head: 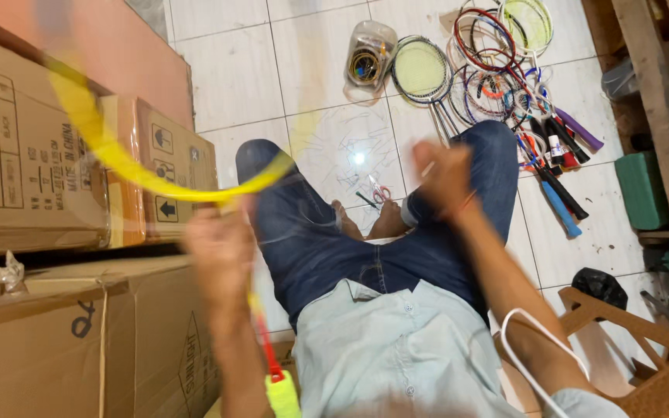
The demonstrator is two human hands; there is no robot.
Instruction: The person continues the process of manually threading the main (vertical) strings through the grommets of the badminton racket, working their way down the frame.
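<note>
I sit cross-legged on a white tiled floor in blue jeans (pixel 327 248). My left hand (pixel 222 248) grips a yellow badminton racket (pixel 118 159) at the throat. Its motion-blurred frame arcs up and left in front of the boxes. The red shaft and yellow-green grip (pixel 283 393) run down past my forearm. My right hand (pixel 443 174) is raised over my right knee and blurred, with the fingers drawn together. What it holds is unclear. Small scissors (pixel 381 193) lie on the floor between my feet.
Stacked cardboard boxes (pixel 32 155) fill the left side. A pile of rackets (pixel 505 77) and a clear jar of string coils (pixel 369 54) lie ahead. At the right are a green block (pixel 644 190), a black bag (pixel 598 284) and a wooden chair (pixel 644 356).
</note>
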